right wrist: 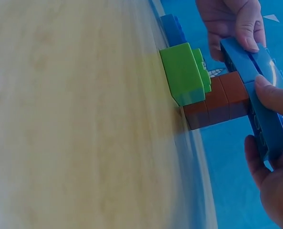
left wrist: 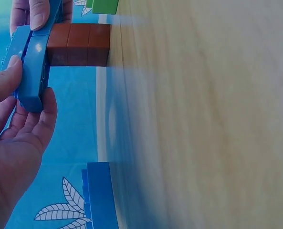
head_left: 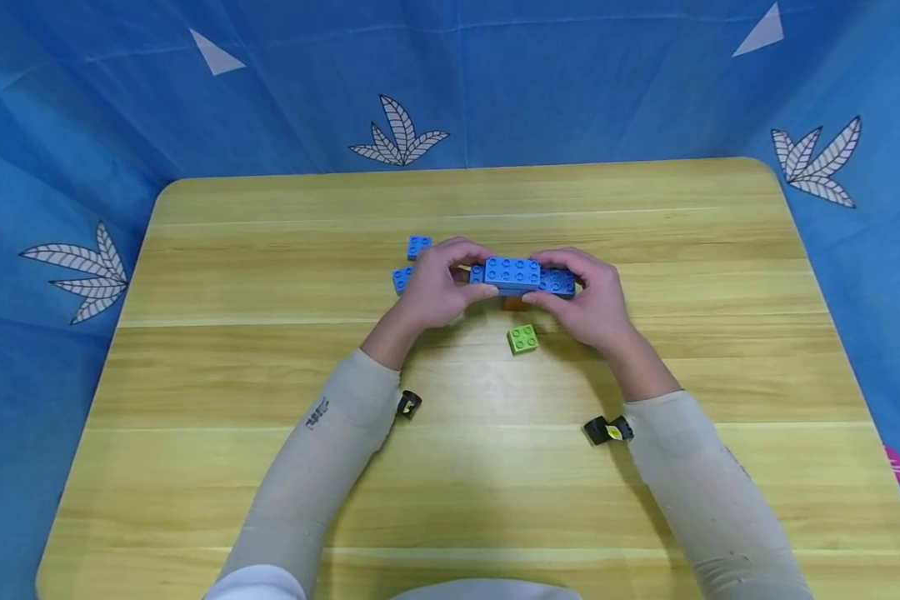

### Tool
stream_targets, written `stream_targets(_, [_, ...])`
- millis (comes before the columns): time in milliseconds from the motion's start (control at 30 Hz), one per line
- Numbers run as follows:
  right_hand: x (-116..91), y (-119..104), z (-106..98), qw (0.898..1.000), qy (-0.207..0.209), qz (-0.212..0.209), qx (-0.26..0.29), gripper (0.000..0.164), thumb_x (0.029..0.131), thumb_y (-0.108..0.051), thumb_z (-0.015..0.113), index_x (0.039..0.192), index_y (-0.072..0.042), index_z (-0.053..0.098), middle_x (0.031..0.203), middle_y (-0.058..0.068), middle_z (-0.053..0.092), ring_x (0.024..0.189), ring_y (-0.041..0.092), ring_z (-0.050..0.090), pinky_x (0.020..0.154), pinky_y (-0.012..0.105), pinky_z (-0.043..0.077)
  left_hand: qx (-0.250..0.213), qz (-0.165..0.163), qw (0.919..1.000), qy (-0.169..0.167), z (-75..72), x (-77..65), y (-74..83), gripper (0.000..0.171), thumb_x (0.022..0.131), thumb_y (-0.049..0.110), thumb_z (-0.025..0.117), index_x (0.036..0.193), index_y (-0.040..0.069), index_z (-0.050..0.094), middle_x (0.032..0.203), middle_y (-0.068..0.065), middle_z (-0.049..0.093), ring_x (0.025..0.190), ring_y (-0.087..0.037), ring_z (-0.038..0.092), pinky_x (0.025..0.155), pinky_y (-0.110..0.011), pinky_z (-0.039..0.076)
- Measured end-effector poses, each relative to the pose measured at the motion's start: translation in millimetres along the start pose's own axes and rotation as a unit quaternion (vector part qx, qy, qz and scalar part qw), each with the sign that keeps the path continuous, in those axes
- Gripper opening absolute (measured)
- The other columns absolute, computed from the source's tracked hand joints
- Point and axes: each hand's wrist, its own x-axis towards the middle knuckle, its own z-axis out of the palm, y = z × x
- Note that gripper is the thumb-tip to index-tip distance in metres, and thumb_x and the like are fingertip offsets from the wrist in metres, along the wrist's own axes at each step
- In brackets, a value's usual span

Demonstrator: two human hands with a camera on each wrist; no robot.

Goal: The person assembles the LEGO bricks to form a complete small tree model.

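Note:
A stack of three brown bricks (left wrist: 79, 44) stands upright on the table, topped by a row of two long blue bricks (head_left: 557, 282) laid end to end. Over their joint sits another long blue brick (head_left: 512, 272), studs up. My left hand (head_left: 441, 285) pinches the blue bricks at the left, thumb on the near side and fingers round the far side and underneath. From the right, my right hand (head_left: 588, 302) grips them likewise, its thumb (right wrist: 270, 93) near the joint. Whether the top brick is fully seated cannot be told.
A green brick (head_left: 522, 339) lies in front of the brown stack, close to it. Left of the stack are two small blue bricks, one farther back (head_left: 419, 247) and one partly behind my left hand (head_left: 401, 279). Blue cloth (head_left: 570, 92) hangs behind the wooden table (head_left: 270, 467).

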Motion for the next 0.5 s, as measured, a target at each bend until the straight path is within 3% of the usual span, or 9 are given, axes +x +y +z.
stream_targets(267, [1,-1,1,0.999,0.011,-0.036,-0.006,0.036,0.073,0.017,0.081,0.107,0.012,0.069,0.103,0.022,0.069,0.092,0.031,0.065,0.08,0.026,0.052,0.001,0.001,1.0,0.006,1.1,-0.2,0.0,0.033,0.084,0.007,0.082,0.115,0.004,0.071,0.107,0.0,0.066,0.096,-0.013,0.06,0.08,-0.03,0.054])
stream_targets(500, [-1,27,4,0.996,0.022,-0.071,-0.051,0.04,0.069,0.009,0.087,0.106,0.006,0.071,0.103,0.017,0.071,0.093,0.032,0.067,0.082,0.028,0.051,0.01,0.01,0.9998,0.011,1.7,-1.4,0.4,0.035,0.085,0.007,0.081,0.118,0.003,0.071,0.109,-0.001,0.066,0.099,-0.012,0.061,0.084,-0.027,0.052])
